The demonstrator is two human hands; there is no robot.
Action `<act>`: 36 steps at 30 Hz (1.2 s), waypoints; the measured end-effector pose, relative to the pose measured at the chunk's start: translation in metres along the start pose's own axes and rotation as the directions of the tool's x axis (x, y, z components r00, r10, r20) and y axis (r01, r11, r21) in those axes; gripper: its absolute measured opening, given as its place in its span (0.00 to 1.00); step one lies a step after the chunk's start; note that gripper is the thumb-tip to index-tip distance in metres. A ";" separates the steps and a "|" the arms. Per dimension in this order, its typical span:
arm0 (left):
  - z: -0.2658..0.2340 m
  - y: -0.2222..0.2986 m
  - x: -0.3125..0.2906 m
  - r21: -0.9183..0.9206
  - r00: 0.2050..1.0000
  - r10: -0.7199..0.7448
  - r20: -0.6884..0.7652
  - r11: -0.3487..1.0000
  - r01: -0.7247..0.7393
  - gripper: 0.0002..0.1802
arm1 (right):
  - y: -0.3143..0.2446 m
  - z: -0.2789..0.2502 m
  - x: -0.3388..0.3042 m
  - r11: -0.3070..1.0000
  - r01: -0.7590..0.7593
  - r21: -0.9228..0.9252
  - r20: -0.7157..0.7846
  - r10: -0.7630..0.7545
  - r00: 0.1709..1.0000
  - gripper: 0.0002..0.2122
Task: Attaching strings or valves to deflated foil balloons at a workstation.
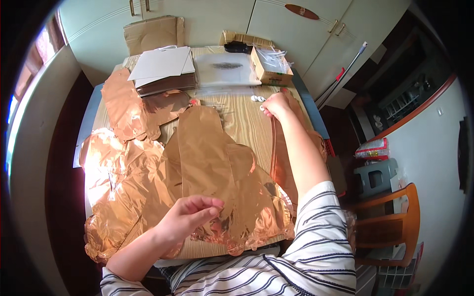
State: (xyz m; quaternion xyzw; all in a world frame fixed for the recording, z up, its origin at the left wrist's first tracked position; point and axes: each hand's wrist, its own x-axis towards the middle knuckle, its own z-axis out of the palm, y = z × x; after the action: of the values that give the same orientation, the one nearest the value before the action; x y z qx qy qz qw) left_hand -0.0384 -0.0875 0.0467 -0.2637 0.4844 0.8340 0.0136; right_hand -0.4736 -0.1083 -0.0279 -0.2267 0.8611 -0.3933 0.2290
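Flat, uninflated copper-coloured foil balloons (pixel 205 148) cover much of the wooden table. My left hand (pixel 190 217) hovers over their near part, thumb and fingertips pinched together. Whatever lies in that pinch, if anything, is too small to make out. Stretched toward the far right of the table, my right hand (pixel 277 104) has its fingers closed on a small white round piece (pixel 262 108). Beside those fingertips lie two more small white round pieces (pixel 257 98). Under my right forearm runs a long stack of folded copper-coloured foil (pixel 279 153).
At the table's back stand a pile of grey-white boards (pixel 163 64), a stack of clear plastic bags (pixel 224 69) and a cardboard box (pixel 271 74) with plastic packets. Flattened cardboard (pixel 153 34) leans on the cabinets. A wooden chair (pixel 407 222) stands at the right.
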 end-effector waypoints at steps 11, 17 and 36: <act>-0.018 -0.031 -0.049 -0.089 0.984 0.141 0.110 0.987 -0.131 0.15 | 0.008 -0.019 -0.004 0.999 0.005 0.052 -0.065 -0.002 0.998 0.07; -0.029 -0.052 -0.118 0.188 0.956 0.187 0.227 0.955 -0.231 0.11 | -0.012 -0.051 -0.244 0.776 0.566 -0.276 0.091 -0.565 0.820 0.08; -0.101 -0.287 -0.042 0.826 0.970 -0.205 0.131 0.563 0.007 0.24 | 0.216 0.174 -0.419 0.959 0.269 -0.089 0.840 -0.073 0.537 0.14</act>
State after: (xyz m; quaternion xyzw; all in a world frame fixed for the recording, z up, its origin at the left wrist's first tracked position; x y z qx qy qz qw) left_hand 0.1207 -0.0083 -0.2036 -0.1657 0.7943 0.5346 0.2361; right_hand -0.0873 0.1584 -0.2080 -0.4910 0.6604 -0.1684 0.5427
